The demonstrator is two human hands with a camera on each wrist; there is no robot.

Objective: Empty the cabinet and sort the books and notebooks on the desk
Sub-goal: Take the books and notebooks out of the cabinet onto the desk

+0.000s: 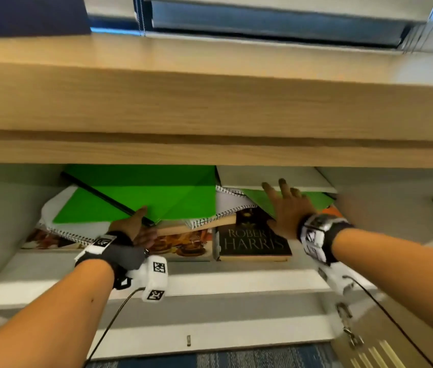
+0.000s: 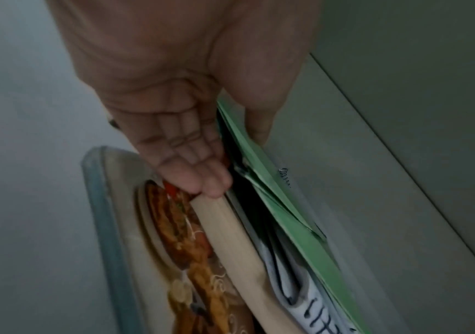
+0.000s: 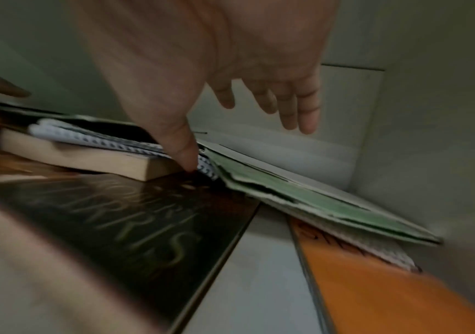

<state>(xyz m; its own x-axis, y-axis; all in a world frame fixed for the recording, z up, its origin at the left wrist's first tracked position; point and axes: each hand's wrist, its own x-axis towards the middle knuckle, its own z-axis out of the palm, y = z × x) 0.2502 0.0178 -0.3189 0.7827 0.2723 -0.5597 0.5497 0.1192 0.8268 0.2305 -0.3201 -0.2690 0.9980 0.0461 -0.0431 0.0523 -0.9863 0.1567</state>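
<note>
Inside the open cabinet (image 1: 210,277) under the desk (image 1: 210,102) lies a loose pile. A bright green folder (image 1: 141,197) tops spiral notebooks (image 1: 226,205) and a cookbook with food pictures (image 1: 183,245). My left hand (image 1: 143,224) pinches the folder's near edge, thumb on top; the left wrist view shows the left hand (image 2: 236,162) with fingers under the green folder (image 2: 287,214) and a tan-edged book (image 2: 230,226). My right hand (image 1: 279,205) hovers spread over a second green folder (image 1: 316,201), its thumb down by the black "Robert Harris" book (image 1: 255,243).
An orange book (image 3: 373,289) lies under the right green folder (image 3: 301,198), beside the black book (image 3: 144,226). Grey cabinet walls close in on both sides. A door with hanging keys (image 1: 350,335) stands at lower right. Blue carpet (image 1: 236,359) lies below.
</note>
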